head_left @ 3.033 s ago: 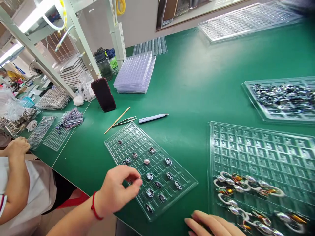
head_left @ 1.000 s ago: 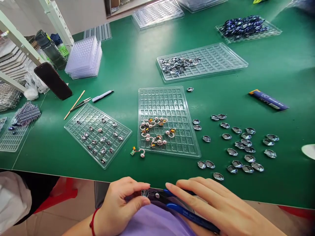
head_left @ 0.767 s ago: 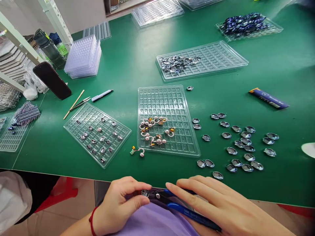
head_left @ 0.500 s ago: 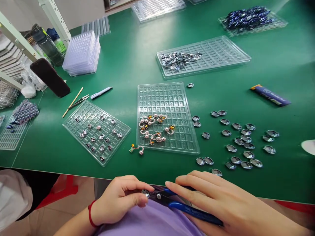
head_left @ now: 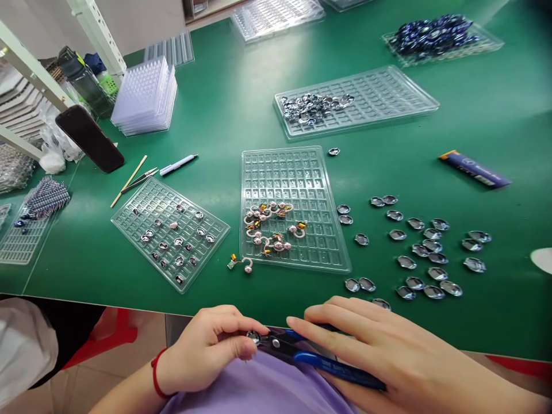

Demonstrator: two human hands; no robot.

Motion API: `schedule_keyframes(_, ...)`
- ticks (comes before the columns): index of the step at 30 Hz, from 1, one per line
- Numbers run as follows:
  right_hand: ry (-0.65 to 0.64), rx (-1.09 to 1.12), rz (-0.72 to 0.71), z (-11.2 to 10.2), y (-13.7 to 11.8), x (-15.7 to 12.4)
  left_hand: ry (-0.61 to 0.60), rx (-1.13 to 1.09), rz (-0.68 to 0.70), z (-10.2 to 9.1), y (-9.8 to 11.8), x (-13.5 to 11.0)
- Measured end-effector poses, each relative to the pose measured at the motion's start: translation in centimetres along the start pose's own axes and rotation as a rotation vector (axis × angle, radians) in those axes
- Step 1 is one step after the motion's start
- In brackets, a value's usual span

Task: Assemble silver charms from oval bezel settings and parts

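My left hand [head_left: 207,348] is closed in a pinch on a small shiny metal part [head_left: 252,336] just below the table's near edge, over my purple lap. My right hand [head_left: 383,353] wraps blue-handled cutters [head_left: 319,362], whose black jaws meet the pinched part. Ahead on the green table lies a clear tray [head_left: 302,172] holding several small wired assemblies [head_left: 271,227]. One loose assembly [head_left: 240,263] lies beside that tray. Several shiny oval shells [head_left: 422,247] are scattered to the right.
A slanted clear tray [head_left: 129,221] with small parts lies at left, with a pen [head_left: 177,165], tweezers and a stick behind it. A dark phone [head_left: 89,138] leans at far left. More trays [head_left: 388,95] of parts sit farther back. A blue box [head_left: 474,169] lies at right.
Three seconds ago my left hand reached over the slanted tray on the table; now both hands are at my lap with the cutters. In the last second they barely moved.
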State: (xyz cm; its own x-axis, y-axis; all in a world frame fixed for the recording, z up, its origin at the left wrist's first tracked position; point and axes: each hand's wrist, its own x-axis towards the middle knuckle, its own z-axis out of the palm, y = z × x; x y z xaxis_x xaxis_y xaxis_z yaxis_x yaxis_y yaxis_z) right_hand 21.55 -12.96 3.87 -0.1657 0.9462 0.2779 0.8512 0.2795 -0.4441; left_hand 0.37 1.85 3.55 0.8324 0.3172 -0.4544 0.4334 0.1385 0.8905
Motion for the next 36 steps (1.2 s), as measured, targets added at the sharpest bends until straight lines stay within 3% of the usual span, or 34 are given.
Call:
schedule_keyframes(20,-0.004,-0.03,-0.027,0.1,-0.1,0.2,0.014,0.047,0.002,0.0,0.6,0.0)
schedule_keyframes(32,-0.002,-0.148,-0.055,0.7,-0.6,-0.1,-0.011,-0.207,-0.155,0.3,-0.1,0.2)
schedule_keyframes(36,0.063,-0.079,0.023,1.8,-0.6,-1.0,0.004,-0.184,-0.153,0.3,-0.1,0.3)
